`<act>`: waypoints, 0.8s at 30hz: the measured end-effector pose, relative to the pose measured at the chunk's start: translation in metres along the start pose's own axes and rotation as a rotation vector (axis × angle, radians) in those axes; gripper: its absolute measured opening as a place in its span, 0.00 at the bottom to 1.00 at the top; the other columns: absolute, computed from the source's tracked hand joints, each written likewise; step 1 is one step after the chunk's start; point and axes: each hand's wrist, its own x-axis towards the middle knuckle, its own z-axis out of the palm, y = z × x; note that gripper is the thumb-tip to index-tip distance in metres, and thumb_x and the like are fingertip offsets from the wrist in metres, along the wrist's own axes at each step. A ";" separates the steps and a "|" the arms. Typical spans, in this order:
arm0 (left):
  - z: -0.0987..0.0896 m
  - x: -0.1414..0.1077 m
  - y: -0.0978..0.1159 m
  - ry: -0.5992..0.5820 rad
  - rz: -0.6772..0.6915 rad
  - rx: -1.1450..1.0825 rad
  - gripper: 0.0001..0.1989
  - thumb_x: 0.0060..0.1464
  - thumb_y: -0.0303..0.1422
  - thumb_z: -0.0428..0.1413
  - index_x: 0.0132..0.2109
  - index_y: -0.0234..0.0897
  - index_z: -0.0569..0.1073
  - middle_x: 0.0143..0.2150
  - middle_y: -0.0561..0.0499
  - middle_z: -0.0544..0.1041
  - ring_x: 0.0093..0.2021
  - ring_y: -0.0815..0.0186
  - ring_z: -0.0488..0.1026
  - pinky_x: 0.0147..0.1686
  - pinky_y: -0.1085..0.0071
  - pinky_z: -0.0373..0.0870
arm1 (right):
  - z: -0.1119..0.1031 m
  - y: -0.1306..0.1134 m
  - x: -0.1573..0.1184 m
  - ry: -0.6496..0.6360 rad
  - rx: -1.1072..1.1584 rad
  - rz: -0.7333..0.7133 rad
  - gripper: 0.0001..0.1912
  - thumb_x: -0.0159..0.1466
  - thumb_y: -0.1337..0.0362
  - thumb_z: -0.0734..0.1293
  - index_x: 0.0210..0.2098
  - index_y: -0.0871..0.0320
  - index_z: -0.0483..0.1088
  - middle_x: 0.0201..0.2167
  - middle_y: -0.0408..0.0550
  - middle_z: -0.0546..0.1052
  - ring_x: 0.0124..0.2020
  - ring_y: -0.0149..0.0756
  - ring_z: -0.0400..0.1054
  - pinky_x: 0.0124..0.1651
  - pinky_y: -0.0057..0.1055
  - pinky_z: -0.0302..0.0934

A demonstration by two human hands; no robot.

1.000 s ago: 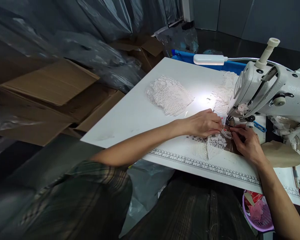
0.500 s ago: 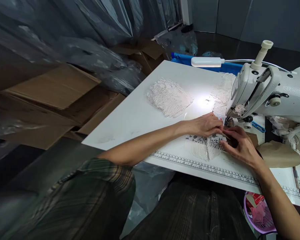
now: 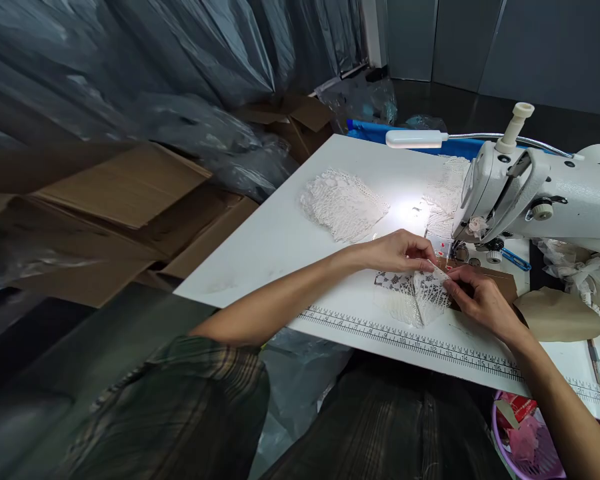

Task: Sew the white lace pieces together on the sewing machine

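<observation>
A loose, dark-green woven sleeve (image 3: 205,387), checked with tan and black lines, shows toward seven o'clock, above the bare left forearm (image 3: 280,295). Toward five o'clock, dark plaid cloth (image 3: 380,413) carries faint brownish stripes.

Free room at left over the table (image 3: 260,267), sewing machine (image 3: 555,193) a barrier rightward.

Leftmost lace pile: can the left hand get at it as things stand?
Likely yes: the leftmost lace pile lies close beyond the left hand, and nothing tall stands between them on the white tabletop. That hand is pinching the lace piece, though, so it would probably need to let go first.
</observation>
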 end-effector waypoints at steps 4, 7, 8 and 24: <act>-0.010 0.007 0.009 -0.031 -0.009 0.013 0.14 0.64 0.41 0.54 0.41 0.33 0.75 0.28 0.53 0.76 0.24 0.75 0.67 0.24 0.78 0.64 | 0.010 -0.007 0.008 -0.052 0.297 0.263 0.09 0.66 0.56 0.63 0.36 0.55 0.68 0.23 0.42 0.75 0.24 0.33 0.71 0.27 0.30 0.66; -0.013 0.022 0.011 -0.013 0.004 0.213 0.11 0.65 0.36 0.52 0.41 0.34 0.76 0.31 0.52 0.77 0.26 0.74 0.69 0.27 0.77 0.64 | 0.021 -0.017 0.016 0.005 0.548 0.530 0.06 0.66 0.61 0.65 0.39 0.55 0.63 0.24 0.42 0.76 0.24 0.33 0.74 0.26 0.28 0.69; -0.012 0.028 0.009 -0.001 0.015 0.312 0.10 0.64 0.35 0.52 0.41 0.34 0.76 0.32 0.52 0.78 0.28 0.73 0.71 0.28 0.77 0.64 | 0.023 -0.020 0.018 0.041 0.578 0.596 0.07 0.66 0.63 0.66 0.39 0.55 0.61 0.23 0.42 0.77 0.24 0.33 0.75 0.26 0.28 0.69; 0.029 -0.002 -0.023 0.094 0.559 0.812 0.14 0.68 0.30 0.50 0.35 0.34 0.77 0.38 0.46 0.80 0.35 0.67 0.74 0.35 0.70 0.74 | -0.008 0.023 0.021 -0.054 -0.725 -0.079 0.21 0.70 0.56 0.56 0.56 0.50 0.72 0.47 0.53 0.79 0.30 0.40 0.73 0.27 0.32 0.60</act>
